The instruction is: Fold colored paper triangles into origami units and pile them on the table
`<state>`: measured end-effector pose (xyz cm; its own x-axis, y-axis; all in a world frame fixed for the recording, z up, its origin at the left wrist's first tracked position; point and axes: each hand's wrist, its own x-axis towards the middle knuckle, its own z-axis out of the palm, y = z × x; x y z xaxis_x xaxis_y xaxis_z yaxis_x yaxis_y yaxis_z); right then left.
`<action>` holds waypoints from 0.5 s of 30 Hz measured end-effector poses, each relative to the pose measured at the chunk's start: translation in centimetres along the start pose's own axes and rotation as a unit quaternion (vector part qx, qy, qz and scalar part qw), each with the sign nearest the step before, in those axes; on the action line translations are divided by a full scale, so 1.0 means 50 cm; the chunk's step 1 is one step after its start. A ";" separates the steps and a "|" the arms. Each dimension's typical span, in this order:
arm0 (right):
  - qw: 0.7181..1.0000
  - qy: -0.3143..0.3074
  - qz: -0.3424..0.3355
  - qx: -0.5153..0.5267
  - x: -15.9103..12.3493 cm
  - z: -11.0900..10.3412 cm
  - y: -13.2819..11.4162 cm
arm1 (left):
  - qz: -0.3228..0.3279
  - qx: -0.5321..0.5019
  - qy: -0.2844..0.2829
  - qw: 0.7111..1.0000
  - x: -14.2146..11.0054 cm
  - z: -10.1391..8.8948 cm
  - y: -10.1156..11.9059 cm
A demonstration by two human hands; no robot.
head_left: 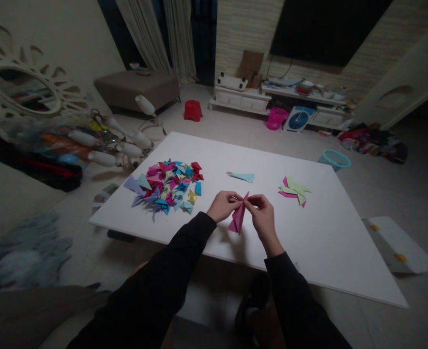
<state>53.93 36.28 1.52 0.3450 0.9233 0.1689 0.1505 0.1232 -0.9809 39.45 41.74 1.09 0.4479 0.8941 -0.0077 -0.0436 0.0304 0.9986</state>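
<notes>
Between my hands, above the near part of the white table (323, 242), is a folded pink paper piece (237, 220), its wider end hanging down toward me. My left hand (224, 205) pinches its upper part from the left. From the right, the thumb and fingers of my right hand (263, 215) pinch it near the top. Just beyond my hands lies a light blue folded paper strip (242, 176). A heap of many-coloured folded paper pieces (170, 186) covers the table's left side. To the right are green and pink folded papers (294, 190).
A chandelier-like lamp (127, 148) with white shades stands close to the table's left edge. A teal basket (334, 159) sits by the far right corner. Beyond are a red stool (192, 111), a pink bin (276, 118) and a low white cabinet (243, 101).
</notes>
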 end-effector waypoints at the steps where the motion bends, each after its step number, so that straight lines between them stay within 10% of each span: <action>1: 1.000 0.006 -0.001 -0.003 0.002 -0.001 0.003 | -0.002 0.001 -0.004 1.000 0.002 0.001 0.002; 15: 0.997 0.080 -0.002 0.007 0.002 -0.010 -0.002 | -0.061 -0.009 -0.072 0.995 -0.006 0.000 -0.001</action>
<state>54.42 36.16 1.67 0.4886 0.8525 0.1856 0.1404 0.1331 -0.9811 39.31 41.45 1.03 0.5749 0.8093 -0.1200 0.0035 0.1443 0.9895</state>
